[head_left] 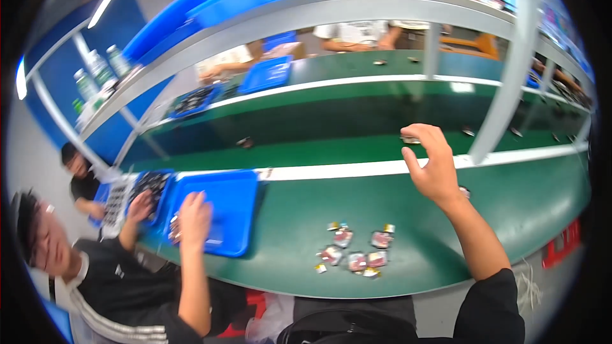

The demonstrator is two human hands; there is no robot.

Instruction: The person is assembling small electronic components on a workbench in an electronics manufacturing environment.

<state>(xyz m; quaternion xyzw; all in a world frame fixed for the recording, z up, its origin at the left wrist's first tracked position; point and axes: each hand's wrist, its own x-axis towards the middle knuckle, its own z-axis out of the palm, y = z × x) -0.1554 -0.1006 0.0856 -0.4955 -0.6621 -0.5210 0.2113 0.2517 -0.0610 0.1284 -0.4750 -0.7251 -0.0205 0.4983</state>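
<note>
My right hand (435,162) reaches over the far edge of the green bench, above the green conveyor belt (331,161). Its thumb and fingers are apart and curved around a small, blurred, silvery part (410,139) at the fingertips; no firm grip shows. Another small part (465,192) is partly hidden beside my right wrist. On the bench in front of me lie several small electronic parts (357,260) with reddish, shiny faces and yellow-white tabs. My left hand is out of view.
A co-worker's hand (194,220) holds something over a blue tray (237,216) to my left. A grey upright post (503,89) stands right of my hand, beneath a shelf (319,13) with blue bins. More small parts (516,132) lie along the belt.
</note>
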